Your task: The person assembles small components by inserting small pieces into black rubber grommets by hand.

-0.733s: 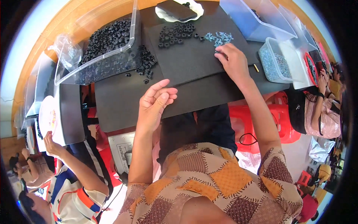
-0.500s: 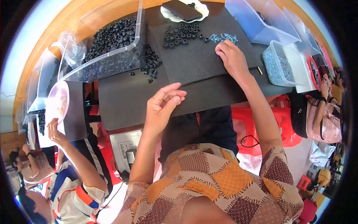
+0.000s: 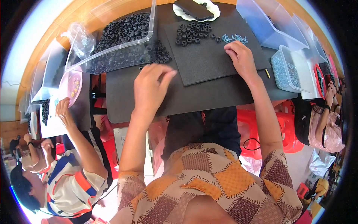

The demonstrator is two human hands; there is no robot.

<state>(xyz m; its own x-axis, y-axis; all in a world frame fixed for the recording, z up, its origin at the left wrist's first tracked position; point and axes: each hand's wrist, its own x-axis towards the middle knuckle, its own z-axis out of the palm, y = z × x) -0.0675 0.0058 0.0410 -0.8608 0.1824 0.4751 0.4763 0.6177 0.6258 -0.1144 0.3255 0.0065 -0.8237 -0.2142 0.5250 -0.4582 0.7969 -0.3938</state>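
Observation:
My left hand (image 3: 151, 87) hovers palm down over the dark table, just short of loose black beads (image 3: 163, 55) beside a clear bin (image 3: 112, 66). Its thumb stands away from the fingers, which are slightly blurred and hold nothing I can see. On the black foam mat (image 3: 201, 63), my right hand (image 3: 240, 59) rests with thumb and fingertips drawn together, near small blue beads (image 3: 235, 39). Whatever it pinches is too small or hidden to make out. Farther left on the mat lies a cluster of black ring-shaped beads (image 3: 192, 33).
Black beads (image 3: 126, 30) fill the clear bin. A phone (image 3: 194, 9) lies on a white scalloped plate (image 3: 214, 13). At right stand a tub of pale blue beads (image 3: 285, 71) and a small brass-coloured tube (image 3: 267, 73). A co-worker's hand (image 3: 64, 110) touches a pink plate (image 3: 71, 87) at left.
My left hand has moved away from me and left, from the table's front toward the loose black beads, turning palm down. My right hand stays by the blue beads. The view has shifted slightly.

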